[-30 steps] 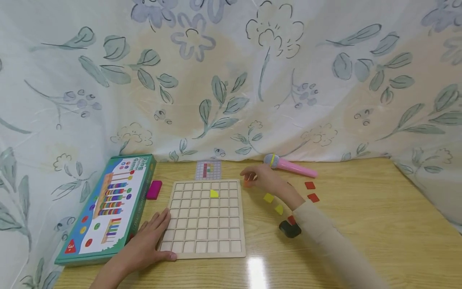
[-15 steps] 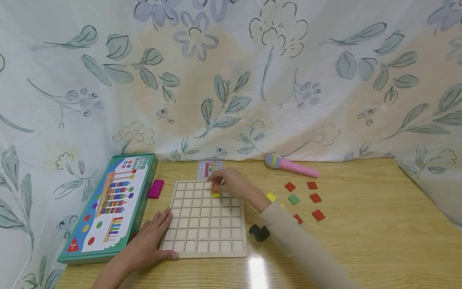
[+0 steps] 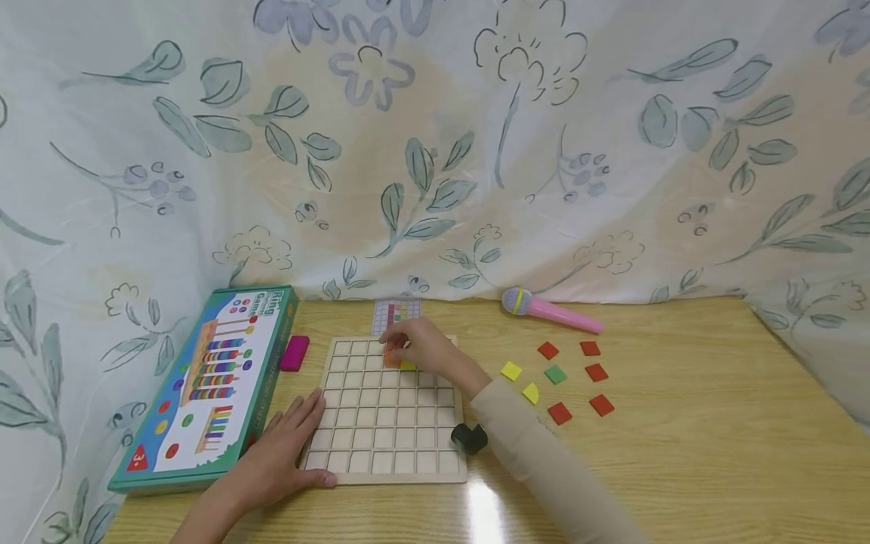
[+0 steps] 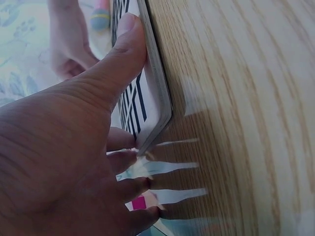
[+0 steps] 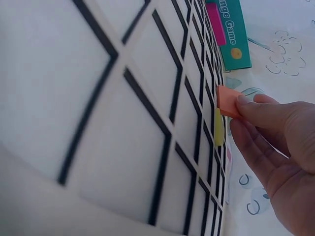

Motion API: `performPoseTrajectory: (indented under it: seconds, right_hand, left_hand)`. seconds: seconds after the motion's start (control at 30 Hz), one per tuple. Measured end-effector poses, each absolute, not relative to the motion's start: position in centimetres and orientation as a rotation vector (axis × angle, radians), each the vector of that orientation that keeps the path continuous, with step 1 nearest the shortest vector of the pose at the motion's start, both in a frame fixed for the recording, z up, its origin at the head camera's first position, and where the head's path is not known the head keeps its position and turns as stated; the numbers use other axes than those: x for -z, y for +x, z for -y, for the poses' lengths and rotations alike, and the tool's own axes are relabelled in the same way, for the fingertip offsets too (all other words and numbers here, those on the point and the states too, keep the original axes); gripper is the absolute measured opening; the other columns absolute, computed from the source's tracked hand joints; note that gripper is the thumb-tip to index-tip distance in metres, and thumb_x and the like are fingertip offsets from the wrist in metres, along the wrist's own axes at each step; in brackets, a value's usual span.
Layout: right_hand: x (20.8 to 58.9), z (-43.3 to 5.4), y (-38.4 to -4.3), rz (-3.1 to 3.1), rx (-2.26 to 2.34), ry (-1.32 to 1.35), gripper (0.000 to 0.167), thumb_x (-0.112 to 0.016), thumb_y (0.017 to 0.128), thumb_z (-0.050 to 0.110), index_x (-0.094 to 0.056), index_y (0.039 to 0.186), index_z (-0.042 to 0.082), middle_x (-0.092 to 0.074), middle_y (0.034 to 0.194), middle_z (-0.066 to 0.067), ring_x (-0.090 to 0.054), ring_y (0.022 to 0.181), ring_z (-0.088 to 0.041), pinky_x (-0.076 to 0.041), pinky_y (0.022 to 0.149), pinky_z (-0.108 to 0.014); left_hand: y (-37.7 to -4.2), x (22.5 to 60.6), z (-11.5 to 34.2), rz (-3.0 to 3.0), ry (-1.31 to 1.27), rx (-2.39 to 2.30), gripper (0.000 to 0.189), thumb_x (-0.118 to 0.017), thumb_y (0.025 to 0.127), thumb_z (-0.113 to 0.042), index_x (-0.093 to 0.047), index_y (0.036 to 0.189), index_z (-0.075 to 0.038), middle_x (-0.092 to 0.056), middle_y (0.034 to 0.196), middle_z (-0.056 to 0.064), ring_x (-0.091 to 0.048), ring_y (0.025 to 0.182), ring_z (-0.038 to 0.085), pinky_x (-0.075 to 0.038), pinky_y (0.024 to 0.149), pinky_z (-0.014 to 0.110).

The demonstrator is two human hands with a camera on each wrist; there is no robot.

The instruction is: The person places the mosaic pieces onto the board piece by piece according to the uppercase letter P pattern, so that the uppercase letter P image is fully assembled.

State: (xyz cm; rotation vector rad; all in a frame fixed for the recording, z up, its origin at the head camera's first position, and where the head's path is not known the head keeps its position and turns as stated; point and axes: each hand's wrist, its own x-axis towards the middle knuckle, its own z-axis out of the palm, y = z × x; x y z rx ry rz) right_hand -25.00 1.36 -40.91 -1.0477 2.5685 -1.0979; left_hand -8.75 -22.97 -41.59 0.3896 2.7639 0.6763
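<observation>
My right hand (image 3: 435, 355) pinches an orange square tile (image 5: 228, 101) between thumb and fingers, over the far part of a wooden grid board (image 3: 372, 461). Just right of that tile, a yellow piece (image 3: 408, 366) sits on the board, partly covered by the hand. In the right wrist view the orange tile is tilted at the board's surface, close to the yellow piece (image 5: 219, 129). Along the board's near left edge rests my left hand (image 3: 282, 453), fingers extended. Its thumb (image 4: 130, 39) lies on the board's near rim.
Right of the board lie several red tiles (image 3: 560, 413), a green tile (image 3: 555, 374), a yellow square (image 3: 511, 370) and a yellow quarter-round (image 3: 531, 393). A pattern card (image 3: 379, 308) and toy microphone (image 3: 564, 313) are behind. A game box (image 3: 204, 423) and magenta block (image 3: 294, 353) stand left.
From right of the board, my right hand has carried the orange tile leftward, over the yellow piece and then to its left side. The left hand stays on the board's edge.
</observation>
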Motion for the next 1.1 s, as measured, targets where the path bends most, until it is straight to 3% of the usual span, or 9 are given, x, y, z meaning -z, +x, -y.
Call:
performPoseTrajectory:
  seconds: [0.53, 0.73, 1.1]
  right_hand:
    - [41.3, -1.1, -24.7, -2.564, 1.091, -0.958, 0.017, -0.071, 0.087, -0.001, -0.072, 0.104, 0.0, -0.069, 0.089, -0.004, -0.061, 0.079, -0.011, -0.051, 0.072, -0.018]
    - [40.8, -1.5, -24.7, -2.573, 1.049, -0.933, 0.019, -0.07, 0.09, 0.003, -0.071, 0.109, 0.003, -0.068, 0.089, 0.0, -0.06, 0.082, -0.01, -0.05, 0.074, -0.019]
    - [39.0, -7.0, -23.1, -2.65, 1.022, -1.0, 0.021, -0.066, 0.093, 0.004, -0.069, 0.113, 0.001, -0.07, 0.098, -0.005, -0.062, 0.09, -0.015, -0.053, 0.082, -0.029]
  left_hand:
    - [-8.7, 41.7, 22.9, -2.766, 0.389, -0.678, 0.115, -0.073, 0.071, -0.065, -0.026, 0.153, 0.0, -0.017, 0.162, 0.018, -0.012, 0.145, 0.047, -0.013, 0.113, 0.066]
    - [-8.7, 41.6, 22.9, -2.774, 0.395, -0.681, 0.114, -0.073, 0.071, -0.064, -0.026, 0.153, 0.001, -0.018, 0.161, 0.019, -0.012, 0.145, 0.047, -0.013, 0.113, 0.066]
    - [-8.7, 41.7, 23.1, -2.76, 0.383, -0.697, 0.115, -0.073, 0.071, -0.064, -0.025, 0.153, 0.001, -0.016, 0.162, 0.018, -0.01, 0.146, 0.047, -0.012, 0.114, 0.066]
